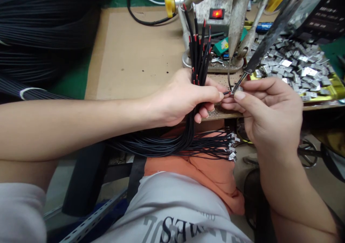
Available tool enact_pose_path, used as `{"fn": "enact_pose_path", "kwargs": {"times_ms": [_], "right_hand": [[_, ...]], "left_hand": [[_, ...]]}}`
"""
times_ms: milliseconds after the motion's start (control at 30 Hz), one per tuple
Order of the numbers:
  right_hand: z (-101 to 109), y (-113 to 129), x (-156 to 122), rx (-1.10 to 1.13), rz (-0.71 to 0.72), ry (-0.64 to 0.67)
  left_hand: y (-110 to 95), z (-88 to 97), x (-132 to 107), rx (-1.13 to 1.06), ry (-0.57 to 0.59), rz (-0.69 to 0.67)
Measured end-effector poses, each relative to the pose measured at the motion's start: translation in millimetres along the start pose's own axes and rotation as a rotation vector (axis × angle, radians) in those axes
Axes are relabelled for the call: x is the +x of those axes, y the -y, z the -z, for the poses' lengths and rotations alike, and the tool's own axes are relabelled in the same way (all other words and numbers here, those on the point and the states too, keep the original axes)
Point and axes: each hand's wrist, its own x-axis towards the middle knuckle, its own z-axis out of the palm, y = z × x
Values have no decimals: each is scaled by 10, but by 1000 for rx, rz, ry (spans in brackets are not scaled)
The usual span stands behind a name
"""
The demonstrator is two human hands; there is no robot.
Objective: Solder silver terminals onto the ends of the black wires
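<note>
My left hand (185, 99) grips a thick bundle of black wires (198, 56) with red-sleeved tips pointing up. One thin wire end (226, 92) sticks out from its fingertips toward my right hand (269, 113). That hand pinches a small silver metal terminal (237, 90) between thumb and forefinger. The wire tip nearly meets the terminal, though the exact contact is too small to tell. A long black-handled tool (265, 45) slants down from the upper right, its thin metal tip just at the terminal. Below my hands, the bundle's lower ends (230, 146) carry metal terminals.
A gold tray (330, 91) heaped with several loose metal terminals stands at the right of a tan workbench (134, 56). Behind it sits a metal bench machine (212, 16) with a lit red switch. Large coils of black wire (40, 31) lie at the left, above my lap.
</note>
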Motion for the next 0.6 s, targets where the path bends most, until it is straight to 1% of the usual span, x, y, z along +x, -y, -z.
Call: {"fn": "enact_pose_path", "kwargs": {"times_ms": [233,433,600], "right_hand": [[0,-1,1,-8,0,-10],[2,-14,4,36,15,3],[-7,-7,-7,17,13,-6]], "left_hand": [[-13,1,3,3,11,-2],[-9,7,3,-17,25,-11],[-3,4,7,-20,26,-1]]}}
